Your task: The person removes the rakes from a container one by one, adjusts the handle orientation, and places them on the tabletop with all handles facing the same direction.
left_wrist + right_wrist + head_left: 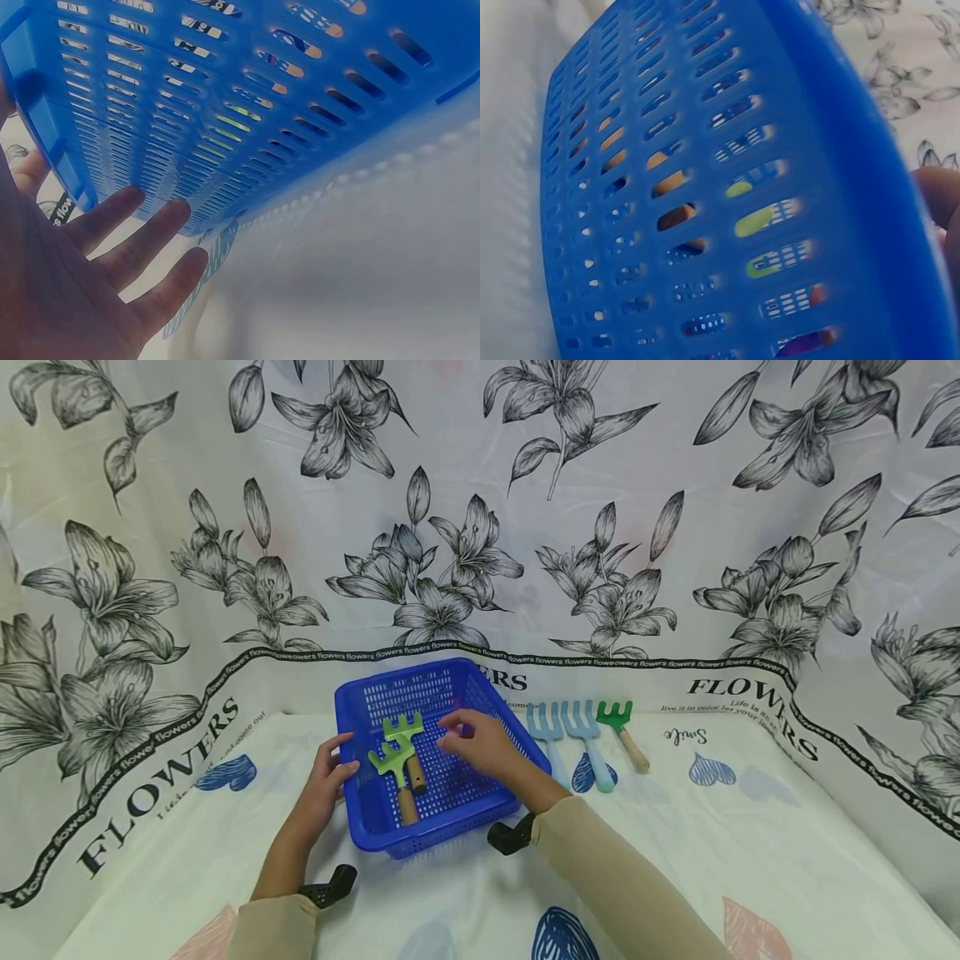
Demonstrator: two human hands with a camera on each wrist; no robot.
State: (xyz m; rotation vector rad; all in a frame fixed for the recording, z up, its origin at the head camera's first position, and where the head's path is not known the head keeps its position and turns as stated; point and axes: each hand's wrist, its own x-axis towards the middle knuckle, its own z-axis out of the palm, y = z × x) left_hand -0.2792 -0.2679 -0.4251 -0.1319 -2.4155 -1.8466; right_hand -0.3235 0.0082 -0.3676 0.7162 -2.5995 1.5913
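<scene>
A blue perforated plastic basket (416, 842) holds two small green hand rakes with wooden handles, one rake (405, 725) partly behind the other rake (392, 760). At the basket's left rim is my left hand (324, 781), its thumb and a finger touching the edge. The left wrist view shows other fingers (154, 244) extended and spread beside the slotted wall. Inside the right half of the basket hovers my right hand (483, 745) with bent fingers. A dark purple patch shows between its thumb and finger; whether that is a held thing is unclear.
Right of the basket lie two light-blue rakes, a left one (551, 735) partly hidden by the basket and another (587, 739) beside it. A green rake (626, 739) with a wooden handle lies further right. A flower-printed curtain (480, 568) hangs behind the white cloth (720, 843).
</scene>
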